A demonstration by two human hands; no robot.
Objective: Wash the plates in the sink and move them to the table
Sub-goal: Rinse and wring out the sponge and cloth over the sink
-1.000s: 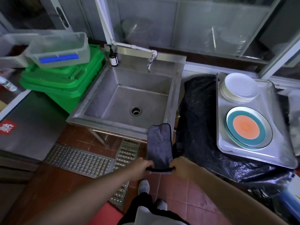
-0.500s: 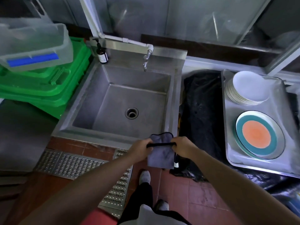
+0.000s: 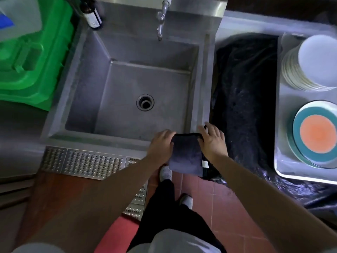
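Observation:
A dark grey cloth (image 3: 186,156) hangs over the front right corner of the steel sink (image 3: 91,137), draping down its front. My left hand (image 3: 161,143) holds the cloth's left top edge. My right hand (image 3: 212,138) rests on its right top edge with the fingers spread. The sink basin holds nothing but its drain (image 3: 145,102). On the metal tray (image 3: 281,161) at the right sit a stack of white plates (image 3: 315,61) and a plate with teal ring and orange centre (image 3: 318,133).
A tap (image 3: 161,21) hangs over the sink's back. A dark soap bottle (image 3: 92,14) stands at the back left corner. Green crates (image 3: 36,57) sit to the left. Black plastic sheeting (image 3: 244,99) covers the surface between sink and tray. A metal floor grate (image 3: 85,162) lies below.
Both hands moved the cloth forward and up from in front of me onto the sink's front right corner. My right hand's fingers have opened out over it. The camera tilted down and closer.

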